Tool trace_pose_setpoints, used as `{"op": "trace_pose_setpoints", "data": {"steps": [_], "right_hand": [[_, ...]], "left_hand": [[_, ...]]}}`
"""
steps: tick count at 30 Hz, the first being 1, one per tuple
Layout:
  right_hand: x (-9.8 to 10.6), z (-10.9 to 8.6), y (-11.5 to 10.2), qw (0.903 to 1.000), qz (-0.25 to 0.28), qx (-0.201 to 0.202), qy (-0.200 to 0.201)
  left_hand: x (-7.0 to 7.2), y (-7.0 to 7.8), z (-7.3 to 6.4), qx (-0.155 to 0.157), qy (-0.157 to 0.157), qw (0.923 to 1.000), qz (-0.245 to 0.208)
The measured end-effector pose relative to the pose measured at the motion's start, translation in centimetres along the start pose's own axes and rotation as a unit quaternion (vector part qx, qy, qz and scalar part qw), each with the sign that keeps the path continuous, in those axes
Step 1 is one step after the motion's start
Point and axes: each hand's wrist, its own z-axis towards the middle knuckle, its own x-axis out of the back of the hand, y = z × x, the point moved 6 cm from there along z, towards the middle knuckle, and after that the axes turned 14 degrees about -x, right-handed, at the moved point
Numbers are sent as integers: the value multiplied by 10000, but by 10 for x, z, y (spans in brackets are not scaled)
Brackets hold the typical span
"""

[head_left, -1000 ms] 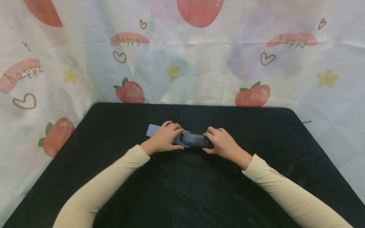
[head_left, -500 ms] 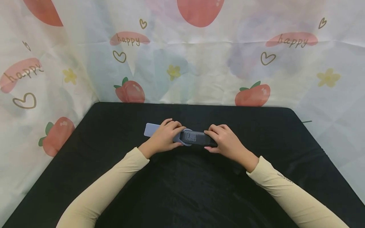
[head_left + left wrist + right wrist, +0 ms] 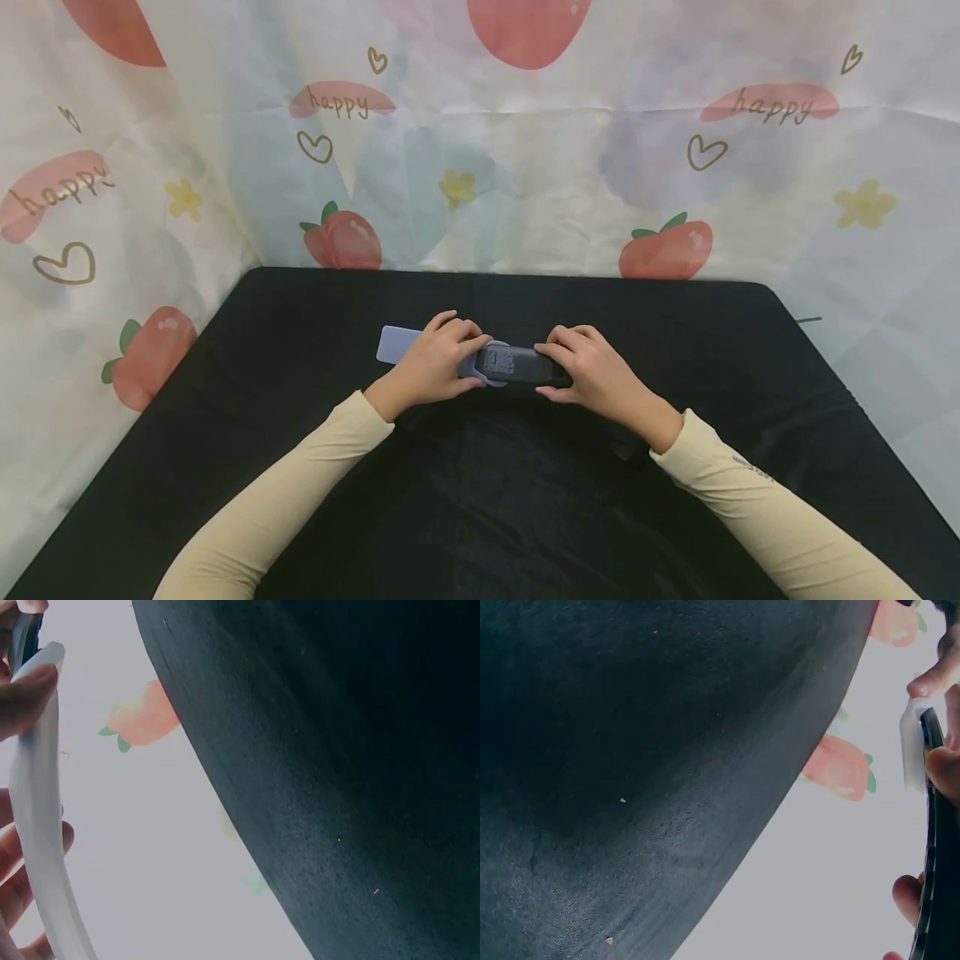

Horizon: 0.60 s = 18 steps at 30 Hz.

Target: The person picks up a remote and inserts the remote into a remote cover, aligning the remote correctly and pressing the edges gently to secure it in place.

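Note:
In the head view a long pale lavender-blue sleeve-like cover point(image 3: 397, 344) and a black remote control point(image 3: 525, 365) lie end to end, the remote's left end inside the cover's opening. My left hand point(image 3: 435, 362) grips the cover, thumb near its open rim. With the thumb and fingers, my right hand point(image 3: 600, 375) holds the remote's other end. A patterned label faces up on the remote. From the left wrist, the cover point(image 3: 37, 787) appears edge-on between thumb and fingers. In the right wrist view the remote's dark side point(image 3: 943, 862) runs into the cover's whitish end point(image 3: 912, 746).
A black-covered table point(image 3: 495, 483) spreads beneath both hands, with rounded back corners. Behind it and along its sides hangs a pale curtain point(image 3: 540, 192) printed with fruit, hearts and the word happy. Small specks dot the table cover.
The right hand has shifted slightly to the right with the remote, and the left hand slightly left with the cover. Little differs over the last half second. Both hands keep their hold.

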Motion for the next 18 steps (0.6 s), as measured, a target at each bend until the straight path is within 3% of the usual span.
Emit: {"op": "trace_pose_setpoints", "data": {"steps": [7, 18], "right_hand": [[1, 1, 1, 9993, 248, -208, -206], [4, 1, -6, 9990, -130, 425, 38]], "left_hand": [[3, 5, 1, -2, 152, 9999, 51], [4, 14, 2, -45, 313, 9994, 171]]}}
